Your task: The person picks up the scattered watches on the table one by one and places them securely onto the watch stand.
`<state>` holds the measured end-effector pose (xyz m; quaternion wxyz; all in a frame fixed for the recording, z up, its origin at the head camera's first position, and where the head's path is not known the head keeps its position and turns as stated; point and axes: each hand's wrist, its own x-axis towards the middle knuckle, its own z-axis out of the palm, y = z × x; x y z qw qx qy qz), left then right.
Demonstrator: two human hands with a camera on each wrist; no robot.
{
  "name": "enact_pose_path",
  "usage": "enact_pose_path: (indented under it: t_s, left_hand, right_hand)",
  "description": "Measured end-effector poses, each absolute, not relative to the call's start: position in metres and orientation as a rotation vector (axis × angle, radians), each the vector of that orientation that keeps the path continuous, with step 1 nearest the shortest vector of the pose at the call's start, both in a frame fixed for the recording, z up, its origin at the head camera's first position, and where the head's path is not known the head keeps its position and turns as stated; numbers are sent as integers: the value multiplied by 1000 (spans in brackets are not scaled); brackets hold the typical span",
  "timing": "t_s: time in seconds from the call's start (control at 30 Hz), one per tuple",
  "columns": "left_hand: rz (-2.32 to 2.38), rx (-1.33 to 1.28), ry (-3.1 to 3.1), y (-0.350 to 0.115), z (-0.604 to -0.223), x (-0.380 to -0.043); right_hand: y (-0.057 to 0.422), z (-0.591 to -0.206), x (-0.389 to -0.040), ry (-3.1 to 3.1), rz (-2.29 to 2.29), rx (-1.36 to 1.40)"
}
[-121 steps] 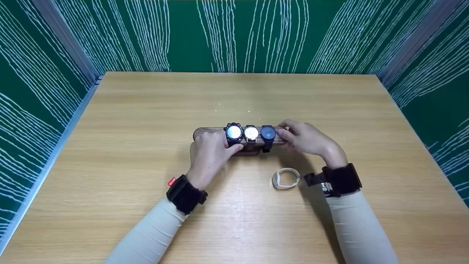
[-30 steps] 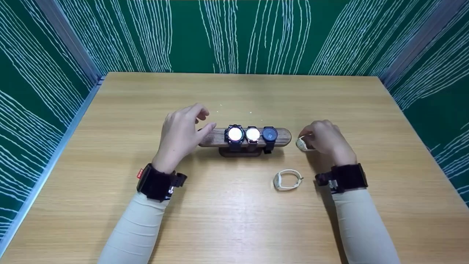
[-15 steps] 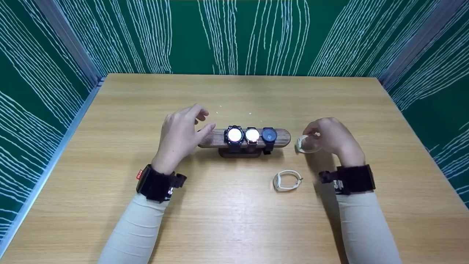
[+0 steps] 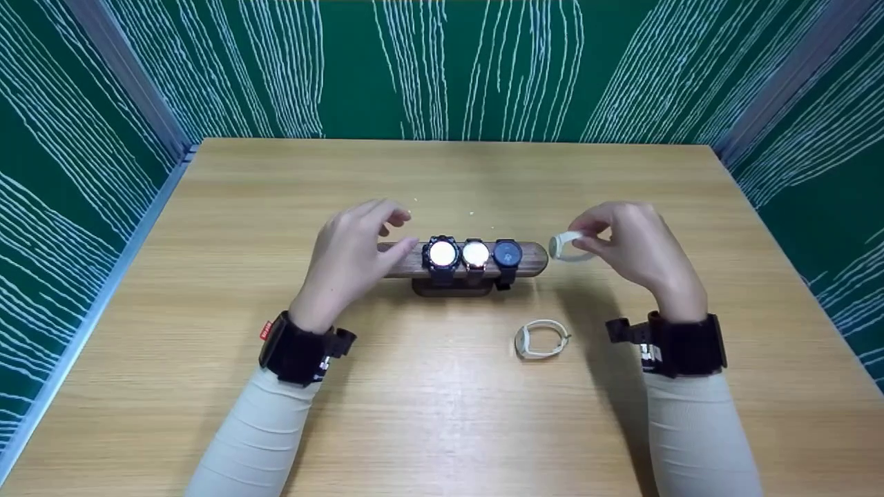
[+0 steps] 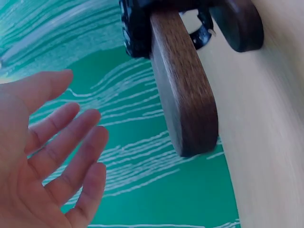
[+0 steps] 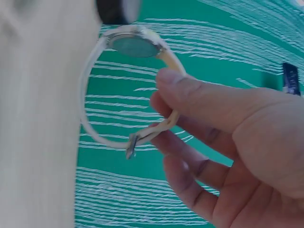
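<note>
My right hand (image 4: 632,241) pinches a white wristwatch (image 4: 568,247) by its strap, raised just beyond the right end of the wooden watch stand (image 4: 533,259). In the right wrist view the strap of this wristwatch (image 6: 83,104) forms a closed loop, with thumb and fingers on one side of it. My left hand (image 4: 356,252) hovers by the stand's left end with nothing in it; its fingers (image 5: 71,166) are loosely bent. Three watches sit on the bar: a chunky black one (image 4: 442,253), a middle one with a bright face (image 4: 476,254) and a dark one (image 4: 507,254).
A second white wristwatch (image 4: 542,339), its strap buckled into a loop, lies on the wooden table (image 4: 442,414) in front of the stand. A few tiny white specks (image 4: 472,213) lie behind the stand. Green panels with white lines (image 4: 449,69) enclose the table.
My right hand left the stand, took up the white wristwatch at its right and lifted it toward the bar's end. My left hand let go of the stand, then shifted slightly right.
</note>
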<state>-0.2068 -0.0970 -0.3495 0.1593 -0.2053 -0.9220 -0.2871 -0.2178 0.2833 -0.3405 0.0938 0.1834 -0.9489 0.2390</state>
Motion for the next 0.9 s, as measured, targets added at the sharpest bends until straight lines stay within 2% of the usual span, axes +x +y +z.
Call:
enact_pose_path:
  t_s: [0.5, 0.9]
  left_hand:
    - [-893, -909, -2487, -70, -357, -194]
    - [-898, -961, -2445, -50, -368, -189]
  right_hand:
    - [246, -327, -206, -2484, 803, 727]
    - [210, -333, -197, -2398, 1086, 912]
